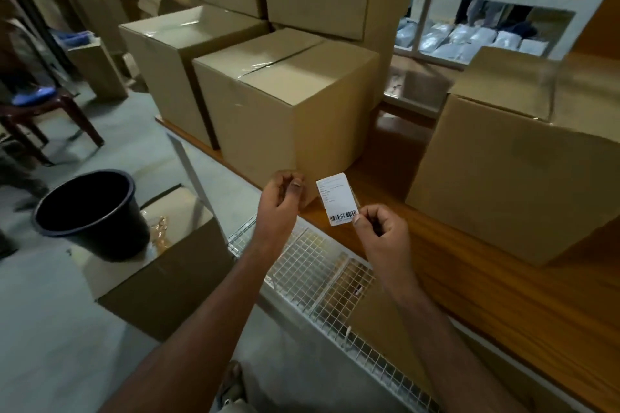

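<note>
1. We see the right hand [382, 228] pinching the lower corner of a white barcode label [337, 198] between thumb and forefinger, holding it upright in the air just in front of a taped cardboard box [285, 100].
2. The left hand [280, 201] is raised beside the label, at that box's lower corner, with its fingers curled. We cannot tell whether they pinch anything.
3. The box stands on a wooden platform [469, 261], well apart from an open-flapped carton [503, 178] to its right.
4. We note a white wire mesh rack [318, 265] running along the platform's near edge.
5. On the grey floor [50, 329] to the left, a black bucket [90, 211] rests on a low carton [161, 271].
6. Behind, cartons are stacked high and a white shelf [419, 27] holds pale packets.
</note>
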A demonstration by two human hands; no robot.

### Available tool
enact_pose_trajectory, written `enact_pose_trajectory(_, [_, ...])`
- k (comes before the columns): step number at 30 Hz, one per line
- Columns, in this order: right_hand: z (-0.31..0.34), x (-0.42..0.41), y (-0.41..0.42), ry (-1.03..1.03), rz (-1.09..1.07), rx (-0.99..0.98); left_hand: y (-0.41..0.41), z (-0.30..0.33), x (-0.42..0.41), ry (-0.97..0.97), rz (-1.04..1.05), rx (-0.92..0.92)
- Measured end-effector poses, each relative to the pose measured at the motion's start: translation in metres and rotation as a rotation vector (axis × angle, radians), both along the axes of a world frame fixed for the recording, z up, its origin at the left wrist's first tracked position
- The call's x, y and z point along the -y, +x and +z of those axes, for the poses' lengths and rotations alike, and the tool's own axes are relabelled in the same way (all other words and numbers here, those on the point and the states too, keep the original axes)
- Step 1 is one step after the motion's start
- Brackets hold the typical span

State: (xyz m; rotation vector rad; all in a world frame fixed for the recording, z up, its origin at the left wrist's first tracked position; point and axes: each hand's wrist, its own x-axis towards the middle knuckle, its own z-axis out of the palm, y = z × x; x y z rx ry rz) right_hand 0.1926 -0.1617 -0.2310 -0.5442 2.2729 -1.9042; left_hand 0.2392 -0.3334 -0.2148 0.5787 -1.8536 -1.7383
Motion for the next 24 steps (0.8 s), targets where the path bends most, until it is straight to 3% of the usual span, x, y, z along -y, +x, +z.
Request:
enact_pose_trajectory(9, [-0.008, 0.151, 0.028, 0.027, 0.306, 0.052, 0.024, -0.021, 0.145, 0.043, 0.160, 0.059])
enact_pose_trajectory(20, [-0.034, 0.443, 0.050, 0.067, 0.450, 0.067, 0.107, -0.053, 0.406, 0.036, 0.631, 0.143])
enact_pose_trajectory(24, [-0.061, 0.530, 0.061, 0.128, 0.465, 0.062, 0.139, -0.077, 0.471, 0.088, 0.712, 0.226])
